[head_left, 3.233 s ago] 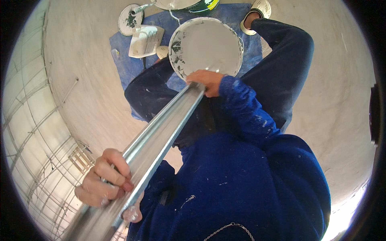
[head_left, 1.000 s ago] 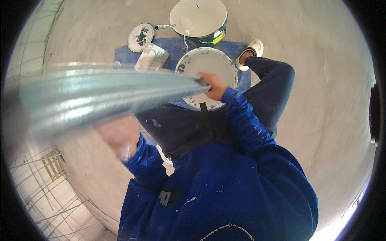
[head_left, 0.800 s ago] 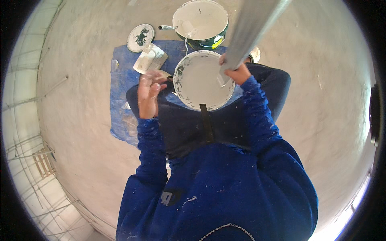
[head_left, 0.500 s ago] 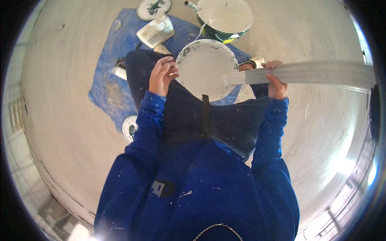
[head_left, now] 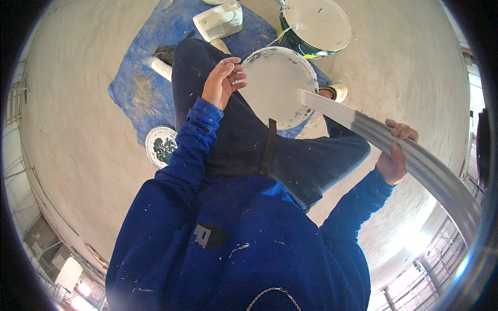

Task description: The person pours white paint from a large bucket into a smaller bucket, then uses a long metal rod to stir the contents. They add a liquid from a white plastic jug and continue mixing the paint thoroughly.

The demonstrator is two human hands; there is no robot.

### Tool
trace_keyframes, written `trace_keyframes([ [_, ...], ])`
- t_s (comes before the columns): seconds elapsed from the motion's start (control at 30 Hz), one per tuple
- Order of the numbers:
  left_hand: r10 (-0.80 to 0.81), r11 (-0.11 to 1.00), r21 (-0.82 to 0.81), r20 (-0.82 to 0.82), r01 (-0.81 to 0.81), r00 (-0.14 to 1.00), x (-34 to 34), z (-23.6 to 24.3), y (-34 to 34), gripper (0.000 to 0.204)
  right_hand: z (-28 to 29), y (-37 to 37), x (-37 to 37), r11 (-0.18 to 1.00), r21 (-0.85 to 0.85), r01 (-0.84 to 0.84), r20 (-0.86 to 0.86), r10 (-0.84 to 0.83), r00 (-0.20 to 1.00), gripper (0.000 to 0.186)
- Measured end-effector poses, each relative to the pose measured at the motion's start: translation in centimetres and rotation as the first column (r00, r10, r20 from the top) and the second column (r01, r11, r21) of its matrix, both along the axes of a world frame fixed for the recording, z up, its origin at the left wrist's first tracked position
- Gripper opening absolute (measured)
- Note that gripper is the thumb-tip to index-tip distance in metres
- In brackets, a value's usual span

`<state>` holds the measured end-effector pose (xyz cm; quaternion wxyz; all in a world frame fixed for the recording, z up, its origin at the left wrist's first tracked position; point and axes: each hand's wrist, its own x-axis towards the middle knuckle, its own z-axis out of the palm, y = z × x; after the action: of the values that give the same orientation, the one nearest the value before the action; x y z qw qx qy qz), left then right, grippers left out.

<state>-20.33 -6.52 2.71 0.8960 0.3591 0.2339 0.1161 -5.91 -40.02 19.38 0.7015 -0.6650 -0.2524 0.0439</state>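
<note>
My right hand (head_left: 398, 150) grips a long grey strip (head_left: 443, 179), which looks like a metal profile, partway along its length. The strip's far end is coated white and reaches over the right side of a round bucket (head_left: 280, 126) of white, thick-looking stuff. Whether that end touches the contents, I cannot tell. The bucket stands just beyond my knees. Beside its left rim, my left hand (head_left: 223, 83) is raised with its fingers loosely curled and apart, holding nothing. The strip's other end runs off toward the right edge of the view.
A blue sheet (head_left: 140, 78) covers part of the pale floor. On it are a white jug (head_left: 219, 23), a paint roller (head_left: 161, 68) and a paint-smeared lid (head_left: 162, 146). A larger dark bucket (head_left: 290, 39) of white stuff stands behind, at the right.
My right hand has moved right and nearer to me with the strip, which now slants down to the right. My left hand has come away from the bucket's rim.
</note>
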Motion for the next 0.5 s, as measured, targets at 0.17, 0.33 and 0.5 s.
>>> trace_keyframes([
  [0.17, -0.004, 1.0, -0.002, 0.009, 0.004, 1.0, 0.0, 0.1, 0.0, 0.035, 2.3, -0.8, 0.2, 0.999, -0.033, -0.017, 0.072, 0.019, 0.997, 0.034],
  [0.33, -0.003, 1.0, -0.002, -0.006, 0.003, 1.0, 0.1, 0.3, 0.0, 0.035, 4.4, -2.0, 0.5, 0.999, -0.05, -0.02, 0.11, 0.026, 0.994, 0.032],
  [0.5, 0.012, 1.0, -0.026, -0.02, -0.012, 1.0, 0.3, 0.4, -0.1, 0.03, 5.6, -2.8, 0.2, 0.982, -0.058, 0.179, 0.268, -0.158, 0.95, 0.033],
])
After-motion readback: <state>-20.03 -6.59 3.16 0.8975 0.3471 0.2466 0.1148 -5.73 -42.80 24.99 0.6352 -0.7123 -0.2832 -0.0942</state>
